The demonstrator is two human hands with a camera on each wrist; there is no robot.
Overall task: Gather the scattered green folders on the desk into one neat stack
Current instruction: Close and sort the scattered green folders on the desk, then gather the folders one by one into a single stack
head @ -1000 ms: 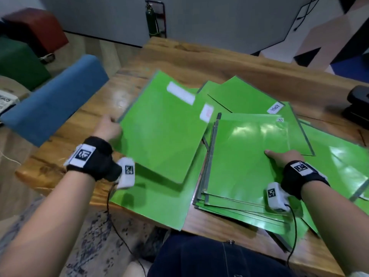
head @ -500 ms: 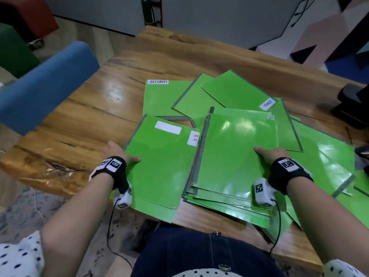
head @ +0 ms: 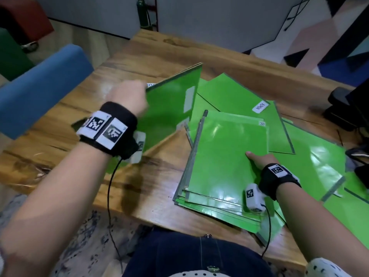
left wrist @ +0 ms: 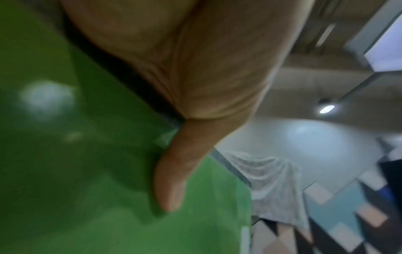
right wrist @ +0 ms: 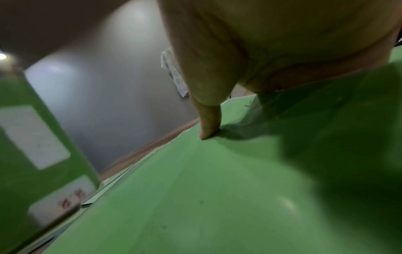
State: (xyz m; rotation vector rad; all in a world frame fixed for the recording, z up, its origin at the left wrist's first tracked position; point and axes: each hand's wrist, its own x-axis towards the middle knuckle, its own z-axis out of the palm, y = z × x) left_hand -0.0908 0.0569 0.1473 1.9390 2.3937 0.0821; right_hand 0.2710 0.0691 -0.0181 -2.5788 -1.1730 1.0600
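Note:
My left hand [head: 129, 96] grips the left edge of a green folder [head: 169, 108] with white labels and holds it tilted up on edge above the desk, just left of the stack. In the left wrist view the thumb [left wrist: 172, 180] lies on that folder's face [left wrist: 87, 154]. My right hand [head: 259, 158] holds the right edge of the stack of green folders [head: 223, 156], its thumb [right wrist: 208, 120] pressing the top sheet [right wrist: 217, 189]; its fingers are hidden. More green folders lie loose behind the stack [head: 239, 96] and to its right [head: 319, 162].
The wooden desk [head: 159, 186] shows bare wood between the lifted folder and the stack. A blue chair back [head: 40, 86] stands off the desk's left edge. A black object [head: 343, 108] sits at the far right. A strip of green [head: 109, 168] shows under my left wrist.
My left hand has lifted the labelled folder off the desk and tipped it up on edge toward the stack. The right hand has stayed on the stack.

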